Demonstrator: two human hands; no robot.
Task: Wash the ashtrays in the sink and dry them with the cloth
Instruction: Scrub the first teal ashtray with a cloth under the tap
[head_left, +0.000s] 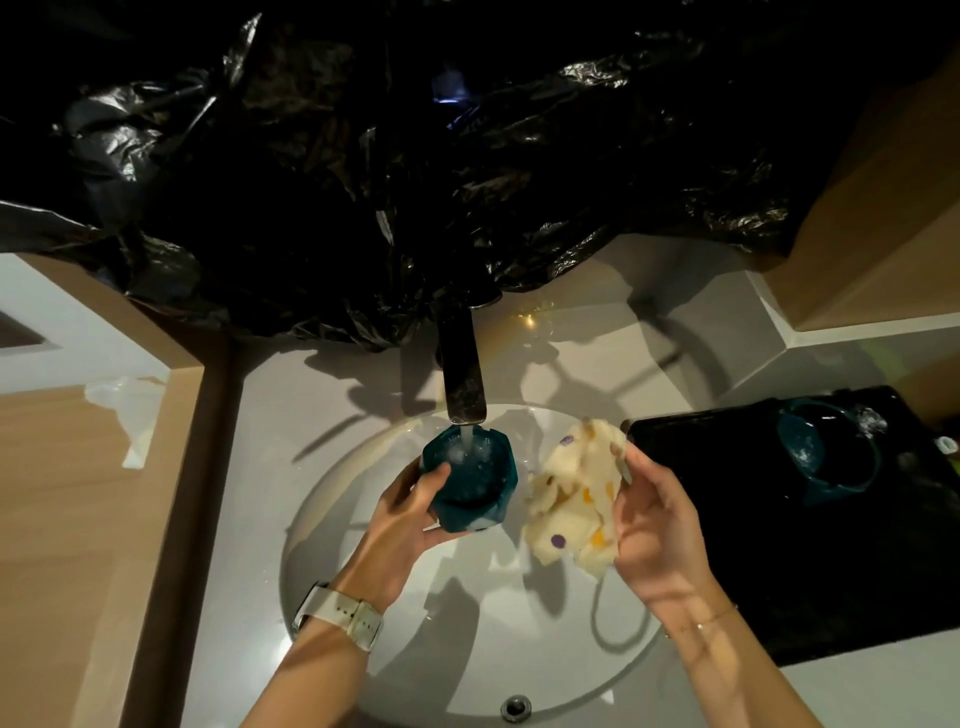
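Left hand (410, 514) grips ashtray (470, 486), right hand (657, 519) cloth (571, 499), over white sink (363, 519).

Dim, warm light from above and behind the camera. Hard shadows of hands and tap fall across the round white ceramic sink (363, 649). Crumpled black plastic sheeting (415, 182) above the sink shows small glare spots, otherwise crushed to black. Wide-angle bending at edges; slightly soft overall.

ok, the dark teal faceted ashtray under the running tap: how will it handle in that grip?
The dark teal faceted ashtray is probably slippery: water from the metal tap runs into it. It looks rigid, holding its shape in the left hand. It likely gains weight as it fills, so it may tip forward.
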